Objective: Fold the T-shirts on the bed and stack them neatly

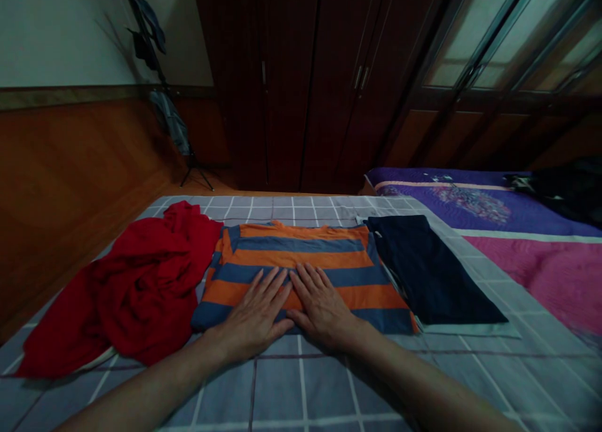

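Observation:
An orange and blue striped shirt (301, 244) lies folded into a wide rectangle, its neckline at the far edge. Both palms rest flat on its near half. My left hand (258, 310) has its fingers stretched forward and a little apart. Beside it, my right hand (322, 306) lies the same way, the two thumbs almost meeting. A crumpled heap of red cloth (150, 281) sits left of the shirt. Folded dark navy clothing (427, 275) lies at the right, over a pale folded piece (470, 330) whose edge shows beneath.
The clothes lie on a grey checked bed sheet (301, 388). A purple and pink quilt (470, 200) is to the right, with a black garment (564, 190) on it. Beyond stand a dark wooden wardrobe (301, 106) and a coat stand (162, 74) with hanging items.

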Motion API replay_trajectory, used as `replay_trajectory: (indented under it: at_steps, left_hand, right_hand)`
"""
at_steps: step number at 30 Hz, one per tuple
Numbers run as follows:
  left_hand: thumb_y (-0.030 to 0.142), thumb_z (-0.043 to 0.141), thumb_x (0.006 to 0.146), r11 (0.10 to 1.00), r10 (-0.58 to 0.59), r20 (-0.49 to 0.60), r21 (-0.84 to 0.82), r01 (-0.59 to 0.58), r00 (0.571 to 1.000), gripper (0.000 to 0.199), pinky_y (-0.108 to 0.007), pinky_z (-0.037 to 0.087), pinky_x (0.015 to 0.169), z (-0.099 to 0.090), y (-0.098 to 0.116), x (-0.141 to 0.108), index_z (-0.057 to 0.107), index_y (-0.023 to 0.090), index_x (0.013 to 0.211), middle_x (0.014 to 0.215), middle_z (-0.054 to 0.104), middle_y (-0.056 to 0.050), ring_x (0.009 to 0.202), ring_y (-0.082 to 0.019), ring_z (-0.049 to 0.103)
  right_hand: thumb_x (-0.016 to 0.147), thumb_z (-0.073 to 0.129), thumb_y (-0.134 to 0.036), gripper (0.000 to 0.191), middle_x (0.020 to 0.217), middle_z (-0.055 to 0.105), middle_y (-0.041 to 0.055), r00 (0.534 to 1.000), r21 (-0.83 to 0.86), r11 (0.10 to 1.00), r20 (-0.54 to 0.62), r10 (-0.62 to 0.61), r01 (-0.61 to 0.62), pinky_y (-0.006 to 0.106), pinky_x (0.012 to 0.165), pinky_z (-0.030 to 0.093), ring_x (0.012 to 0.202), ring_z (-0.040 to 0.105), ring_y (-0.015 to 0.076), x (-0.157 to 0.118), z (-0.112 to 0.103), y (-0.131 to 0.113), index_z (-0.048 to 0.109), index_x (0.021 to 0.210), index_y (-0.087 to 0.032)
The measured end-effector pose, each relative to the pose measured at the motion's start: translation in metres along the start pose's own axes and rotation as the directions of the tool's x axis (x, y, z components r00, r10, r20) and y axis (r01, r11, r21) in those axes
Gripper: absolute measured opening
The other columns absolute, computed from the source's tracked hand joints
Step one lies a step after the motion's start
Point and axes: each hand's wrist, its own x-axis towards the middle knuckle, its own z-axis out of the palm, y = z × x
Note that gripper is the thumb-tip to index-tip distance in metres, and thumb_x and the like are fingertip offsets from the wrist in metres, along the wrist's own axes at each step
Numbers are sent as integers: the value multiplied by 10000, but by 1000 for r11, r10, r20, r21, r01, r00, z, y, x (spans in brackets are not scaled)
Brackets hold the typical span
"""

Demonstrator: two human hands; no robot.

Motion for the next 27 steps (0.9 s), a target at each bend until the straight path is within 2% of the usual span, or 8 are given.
replay_trajectory:
  at_steps: [3,6,9,13,17,22,24,27]
  left_hand:
    - [520,360,934,1000,-8,8,-12,8,1000,674,-522,186,1142,4,-3,0,201,164,1483,1545,198,-119,1425,-280,150]
    - [513,374,930,999,-17,20,-34,18,1000,670,-526,172,1143,3,-5,-1,198,181,1485,1550,185,-109,1428,-279,138]
    - [520,381,924,997,-29,51,-73,33,998,669,-521,148,1149,-3,-4,-3,201,201,1485,1556,167,-96,1432,-273,116]
    - [568,386,904,986,-28,181,-156,57,983,687,-486,156,1149,-21,-8,7,229,225,1478,1550,197,-89,1428,-264,146]
    - [504,348,937,983,-70,165,-154,96,984,607,-444,158,1149,-34,-21,48,317,177,1448,1522,284,-105,1412,-247,211]
    - [503,330,941,983,-146,154,-88,161,977,601,-526,106,1133,-22,-42,99,333,172,1443,1519,287,-104,1411,-296,197]
    - [566,328,921,975,-191,153,-83,205,970,651,-581,91,1112,-16,-47,102,301,201,1458,1534,243,-100,1417,-332,152]
    - [612,374,885,958,-270,144,-57,281,952,708,-612,87,1095,-16,-53,86,281,219,1467,1550,168,-113,1420,-369,78]
  right_hand:
    - [901,380,-600,747,1505,243,179,1000,8,1000,29,8,-8,495,1129,199,1397,188,309,-5,3,2,307,1449,-98]
    - [896,378,-611,774,1502,236,190,997,-55,996,40,68,-66,503,1126,210,1397,181,319,-22,0,21,316,1439,-63]
    - [900,348,-623,779,1498,254,186,980,-125,973,13,197,-194,494,1117,245,1392,205,311,-49,-3,46,331,1431,-52]
    - [898,394,-587,726,1483,303,181,937,-177,921,-22,347,-346,497,1097,283,1373,260,322,-71,-9,67,388,1408,-71]
    - [922,428,-465,610,1466,341,183,948,-178,931,-40,317,-318,490,1099,259,1366,277,320,-36,-18,61,405,1399,-84]
    - [942,414,-415,526,1455,371,163,972,-107,967,-70,223,-230,484,1094,240,1354,301,304,35,-15,55,433,1379,-124]
    - [942,412,-439,542,1451,377,163,969,-89,967,-86,233,-240,475,1098,232,1354,301,298,47,-8,57,433,1377,-118]
    - [920,453,-452,583,1444,380,182,955,-76,956,-110,276,-285,471,1098,239,1352,303,306,42,-4,62,425,1378,-92]
